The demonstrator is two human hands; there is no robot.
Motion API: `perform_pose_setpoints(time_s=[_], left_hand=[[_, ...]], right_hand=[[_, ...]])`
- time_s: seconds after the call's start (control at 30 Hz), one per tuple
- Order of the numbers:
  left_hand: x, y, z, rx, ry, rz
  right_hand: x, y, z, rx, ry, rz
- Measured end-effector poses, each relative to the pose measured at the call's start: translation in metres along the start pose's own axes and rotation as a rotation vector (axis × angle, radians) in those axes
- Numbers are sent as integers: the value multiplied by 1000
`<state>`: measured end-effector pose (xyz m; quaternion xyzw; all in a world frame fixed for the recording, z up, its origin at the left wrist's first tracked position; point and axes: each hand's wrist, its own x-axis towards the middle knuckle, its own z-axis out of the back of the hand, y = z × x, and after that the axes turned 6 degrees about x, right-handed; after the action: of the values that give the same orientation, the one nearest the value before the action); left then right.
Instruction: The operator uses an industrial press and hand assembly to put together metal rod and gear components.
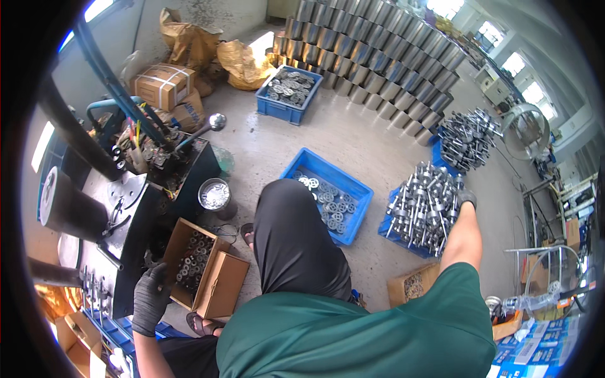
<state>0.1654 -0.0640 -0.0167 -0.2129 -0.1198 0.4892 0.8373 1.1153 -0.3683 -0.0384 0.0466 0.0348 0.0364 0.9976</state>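
Observation:
My right arm stretches out to the right, and my gloved right hand [467, 198] is at the edge of a tall heap of metal shafts [423, 205] with round collars. Its fingers are curled in against one of the shafts, partly hidden. The heap fills a blue crate [392, 237]. At the lower left, my left hand [151, 300], in a dark grey glove, is raised beside a cardboard box [218, 247] with many small metal rings [195, 259] inside. Its fingers are bent, and whatever is in them is hidden.
Left stands a machine with a metal worktable [129, 234] and a ball-ended lever [217, 121]. Ahead, a blue tray [361, 195] and a blue bin [277, 111] hold spoked discs. Stacked metal cylinders [372, 50] line the back. A second shaft heap [467, 138] lies beyond.

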Motion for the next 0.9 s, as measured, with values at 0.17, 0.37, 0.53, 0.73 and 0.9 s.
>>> perform_pose_setpoints(time_s=[0.17, 0.37, 0.53, 0.73, 0.9], left_hand=[[0, 3, 4, 48, -6, -5], [-7, -4, 33, 136, -58, -79], [-29, 12, 59, 174, -219, -95], [-47, 63, 79, 176, -350, 28], [-75, 117, 99, -35, -528, 375]], right_hand=[[8, -13, -16, -80, -42, 36], [3, 40, -14, 153, -95, -161], [-26, 205, -29, -134, -304, 420], [-179, 434, -57, 103, 50, 1301], [-452, 498, -47, -82, 308, 1877]])
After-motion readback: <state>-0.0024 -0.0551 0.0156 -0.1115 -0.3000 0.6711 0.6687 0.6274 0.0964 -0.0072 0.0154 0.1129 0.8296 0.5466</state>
